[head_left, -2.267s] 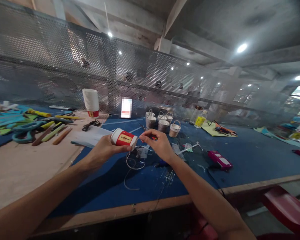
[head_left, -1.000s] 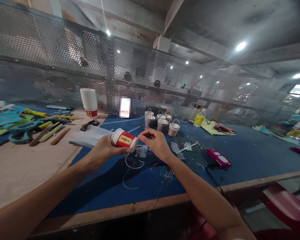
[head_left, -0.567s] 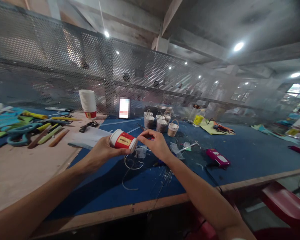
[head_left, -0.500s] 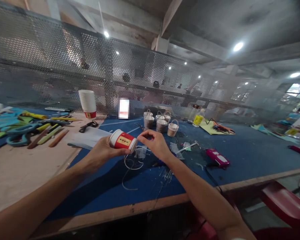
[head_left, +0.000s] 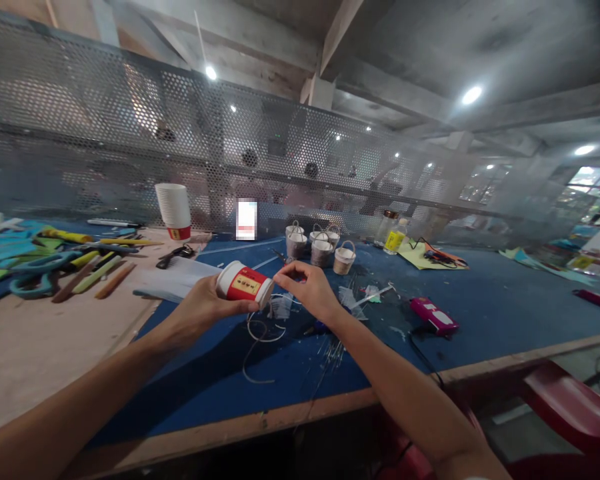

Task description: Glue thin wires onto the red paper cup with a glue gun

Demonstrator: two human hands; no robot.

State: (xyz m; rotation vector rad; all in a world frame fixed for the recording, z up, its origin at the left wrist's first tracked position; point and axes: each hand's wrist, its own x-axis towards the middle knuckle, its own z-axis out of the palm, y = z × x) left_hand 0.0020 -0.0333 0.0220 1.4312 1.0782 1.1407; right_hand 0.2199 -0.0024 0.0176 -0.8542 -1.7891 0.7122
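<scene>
My left hand (head_left: 200, 308) grips a red and white paper cup (head_left: 243, 285) lying on its side, its mouth turned to the right. My right hand (head_left: 307, 291) is at the cup's rim with thumb and fingertips pinched on a thin white cord (head_left: 260, 331). The cord hangs from the cup in loops and trails onto the blue table mat (head_left: 480, 307). Both hands hover a little above the mat.
Several small cup baskets with handles (head_left: 321, 251) stand behind the hands. A stack of paper cups (head_left: 173, 210), scissors (head_left: 30, 273) and sticks lie on the left. A pink glue gun (head_left: 434, 315), bottles (head_left: 393, 233), a perforated metal screen (head_left: 130, 147) and a red chair (head_left: 570, 413) are around.
The hands and cup have stayed nearly in place; the right fingers have worked slightly at the cup's rim. The view has shifted a little to the right.
</scene>
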